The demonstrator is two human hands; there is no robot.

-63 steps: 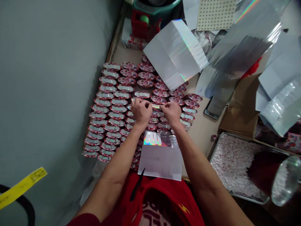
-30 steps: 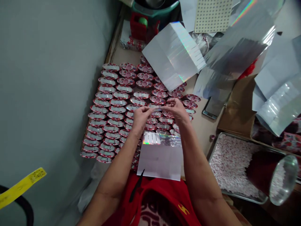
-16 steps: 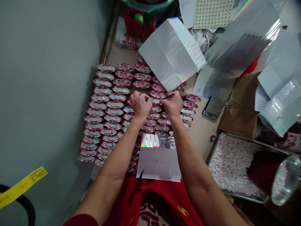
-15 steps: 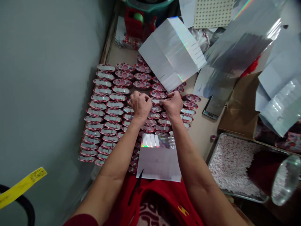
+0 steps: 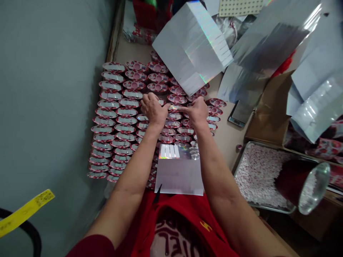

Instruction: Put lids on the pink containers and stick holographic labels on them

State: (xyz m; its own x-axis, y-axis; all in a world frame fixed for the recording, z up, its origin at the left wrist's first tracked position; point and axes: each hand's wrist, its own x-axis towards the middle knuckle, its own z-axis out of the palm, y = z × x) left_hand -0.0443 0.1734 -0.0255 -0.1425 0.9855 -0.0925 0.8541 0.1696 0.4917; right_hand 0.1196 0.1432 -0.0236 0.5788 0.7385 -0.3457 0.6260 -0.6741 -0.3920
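Rows of oval-topped red-and-pink packs (image 5: 105,121) stand close together on the table; many carry a pale shiny strip sticker (image 5: 129,103), others show a bare round pink centre. My left hand (image 5: 154,110) rests over the middle rows, thumb stretched to the right onto the near end of one pack's shiny top (image 5: 174,107). From the other side, my right hand (image 5: 197,111) reaches a straight finger onto that same top, its other fingers curled. Both hands press there rather than lift. Below them lies a sticker sheet (image 5: 179,176) with several white strips left at its upper edge.
A second large sticker sheet (image 5: 193,46) covers packs at the back. To the right are a small digital scale (image 5: 237,113), a cardboard box (image 5: 268,110) and a metal tray (image 5: 241,151) of small whitish pieces with a tipped cup (image 5: 301,185). A wall (image 5: 48,89) borders the left.
My fingers have gone from pinching near the pack's top to pressing on it with thumb and finger stretched out. The whole view has shifted slightly.
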